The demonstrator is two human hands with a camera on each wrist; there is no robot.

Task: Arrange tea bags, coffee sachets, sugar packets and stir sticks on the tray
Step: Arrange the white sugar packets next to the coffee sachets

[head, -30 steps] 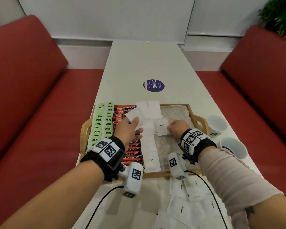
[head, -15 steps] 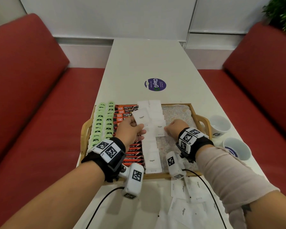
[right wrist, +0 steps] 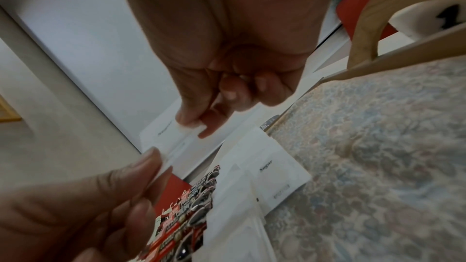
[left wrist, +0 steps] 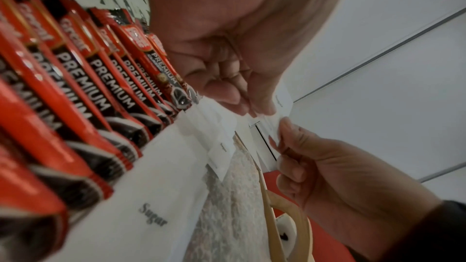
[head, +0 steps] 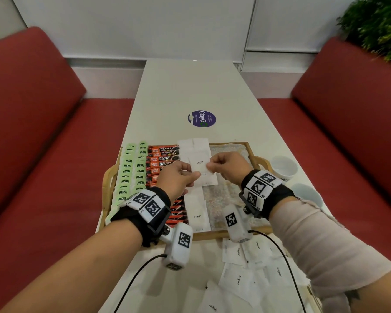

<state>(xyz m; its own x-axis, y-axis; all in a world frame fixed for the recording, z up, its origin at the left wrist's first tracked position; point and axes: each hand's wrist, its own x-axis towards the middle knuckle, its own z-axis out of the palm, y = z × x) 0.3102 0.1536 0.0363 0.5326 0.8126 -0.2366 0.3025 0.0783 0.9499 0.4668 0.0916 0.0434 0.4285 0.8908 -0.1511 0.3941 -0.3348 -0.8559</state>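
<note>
Sugar packet, flat white paper (head: 199, 166), held above wooden tray (head: 107, 177): left hand (head: 176, 180) and right hand (head: 229, 167) fingers pinch opposite edges. Likely light, floppy; edge grip suits.

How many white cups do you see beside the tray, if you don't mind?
2: the far cup and the near cup, both right of the tray. Others may be hidden.
</note>
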